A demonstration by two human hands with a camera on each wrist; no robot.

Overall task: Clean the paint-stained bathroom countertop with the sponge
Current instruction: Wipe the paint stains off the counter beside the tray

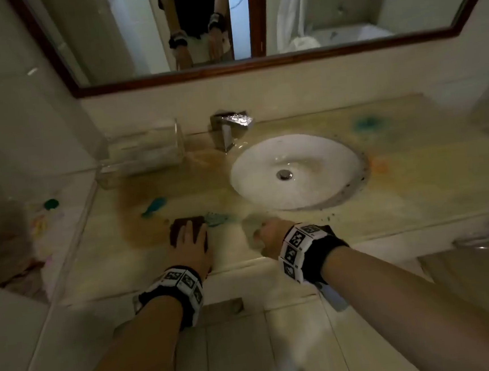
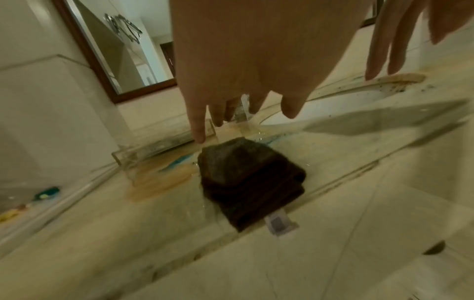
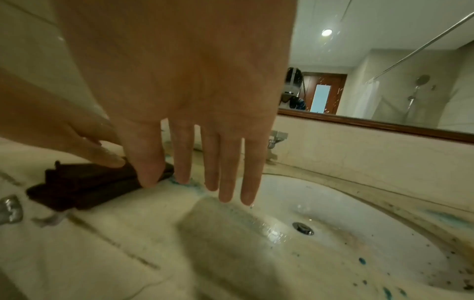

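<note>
A pale grey-beige sponge (image 1: 250, 229) (image 3: 223, 229) lies blurred on the stained countertop (image 1: 401, 201) at the sink's front left rim. My right hand (image 1: 267, 238) (image 3: 218, 182) hovers just over it with straight fingers and holds nothing. My left hand (image 1: 188, 234) (image 2: 243, 60) rests with straight fingers on a folded dark brown cloth (image 1: 186, 224) (image 2: 251, 182) (image 3: 84, 188) to the sponge's left. A teal paint smear (image 1: 216, 218) sits between cloth and sponge. Another teal blot (image 1: 153, 206) lies further left on a brownish wet patch (image 1: 140, 221).
The white basin (image 1: 316, 146) carries teal specks, with a chrome faucet (image 1: 228, 130) behind it. A clear plastic box (image 1: 143, 155) stands at the back left. Teal (image 1: 369, 122) and orange (image 1: 379, 166) stains mark the right side. A mirror (image 1: 340, 8) lines the back wall.
</note>
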